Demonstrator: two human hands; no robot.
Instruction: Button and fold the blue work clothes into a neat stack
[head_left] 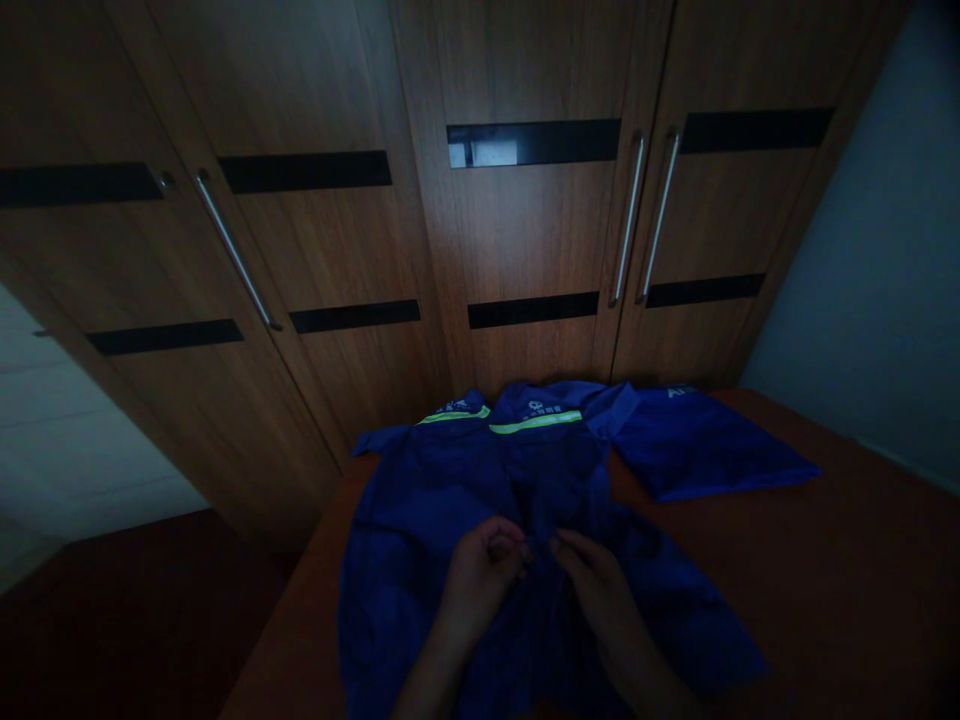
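A dark blue work garment [427,500] with yellow-green reflective strips and white print lies spread on a reddish-brown surface. Over its middle, at the front opening, are both hands. My left hand [487,565] has its fingers curled and pinched on the garment's edge. Just to the right, my right hand [592,570] has thumb and fingers drawn together at the opposite edge of the cloth. A small gap separates the two hands. The light is dim, and any fastener between the fingertips is too small to make out.
A folded bright blue item [705,450] with white lettering lies to the right of the garment on the reddish-brown surface [840,580]. Behind stands a wooden wardrobe [525,240] with metal handles and black strips. A pale wall [870,270] is at right.
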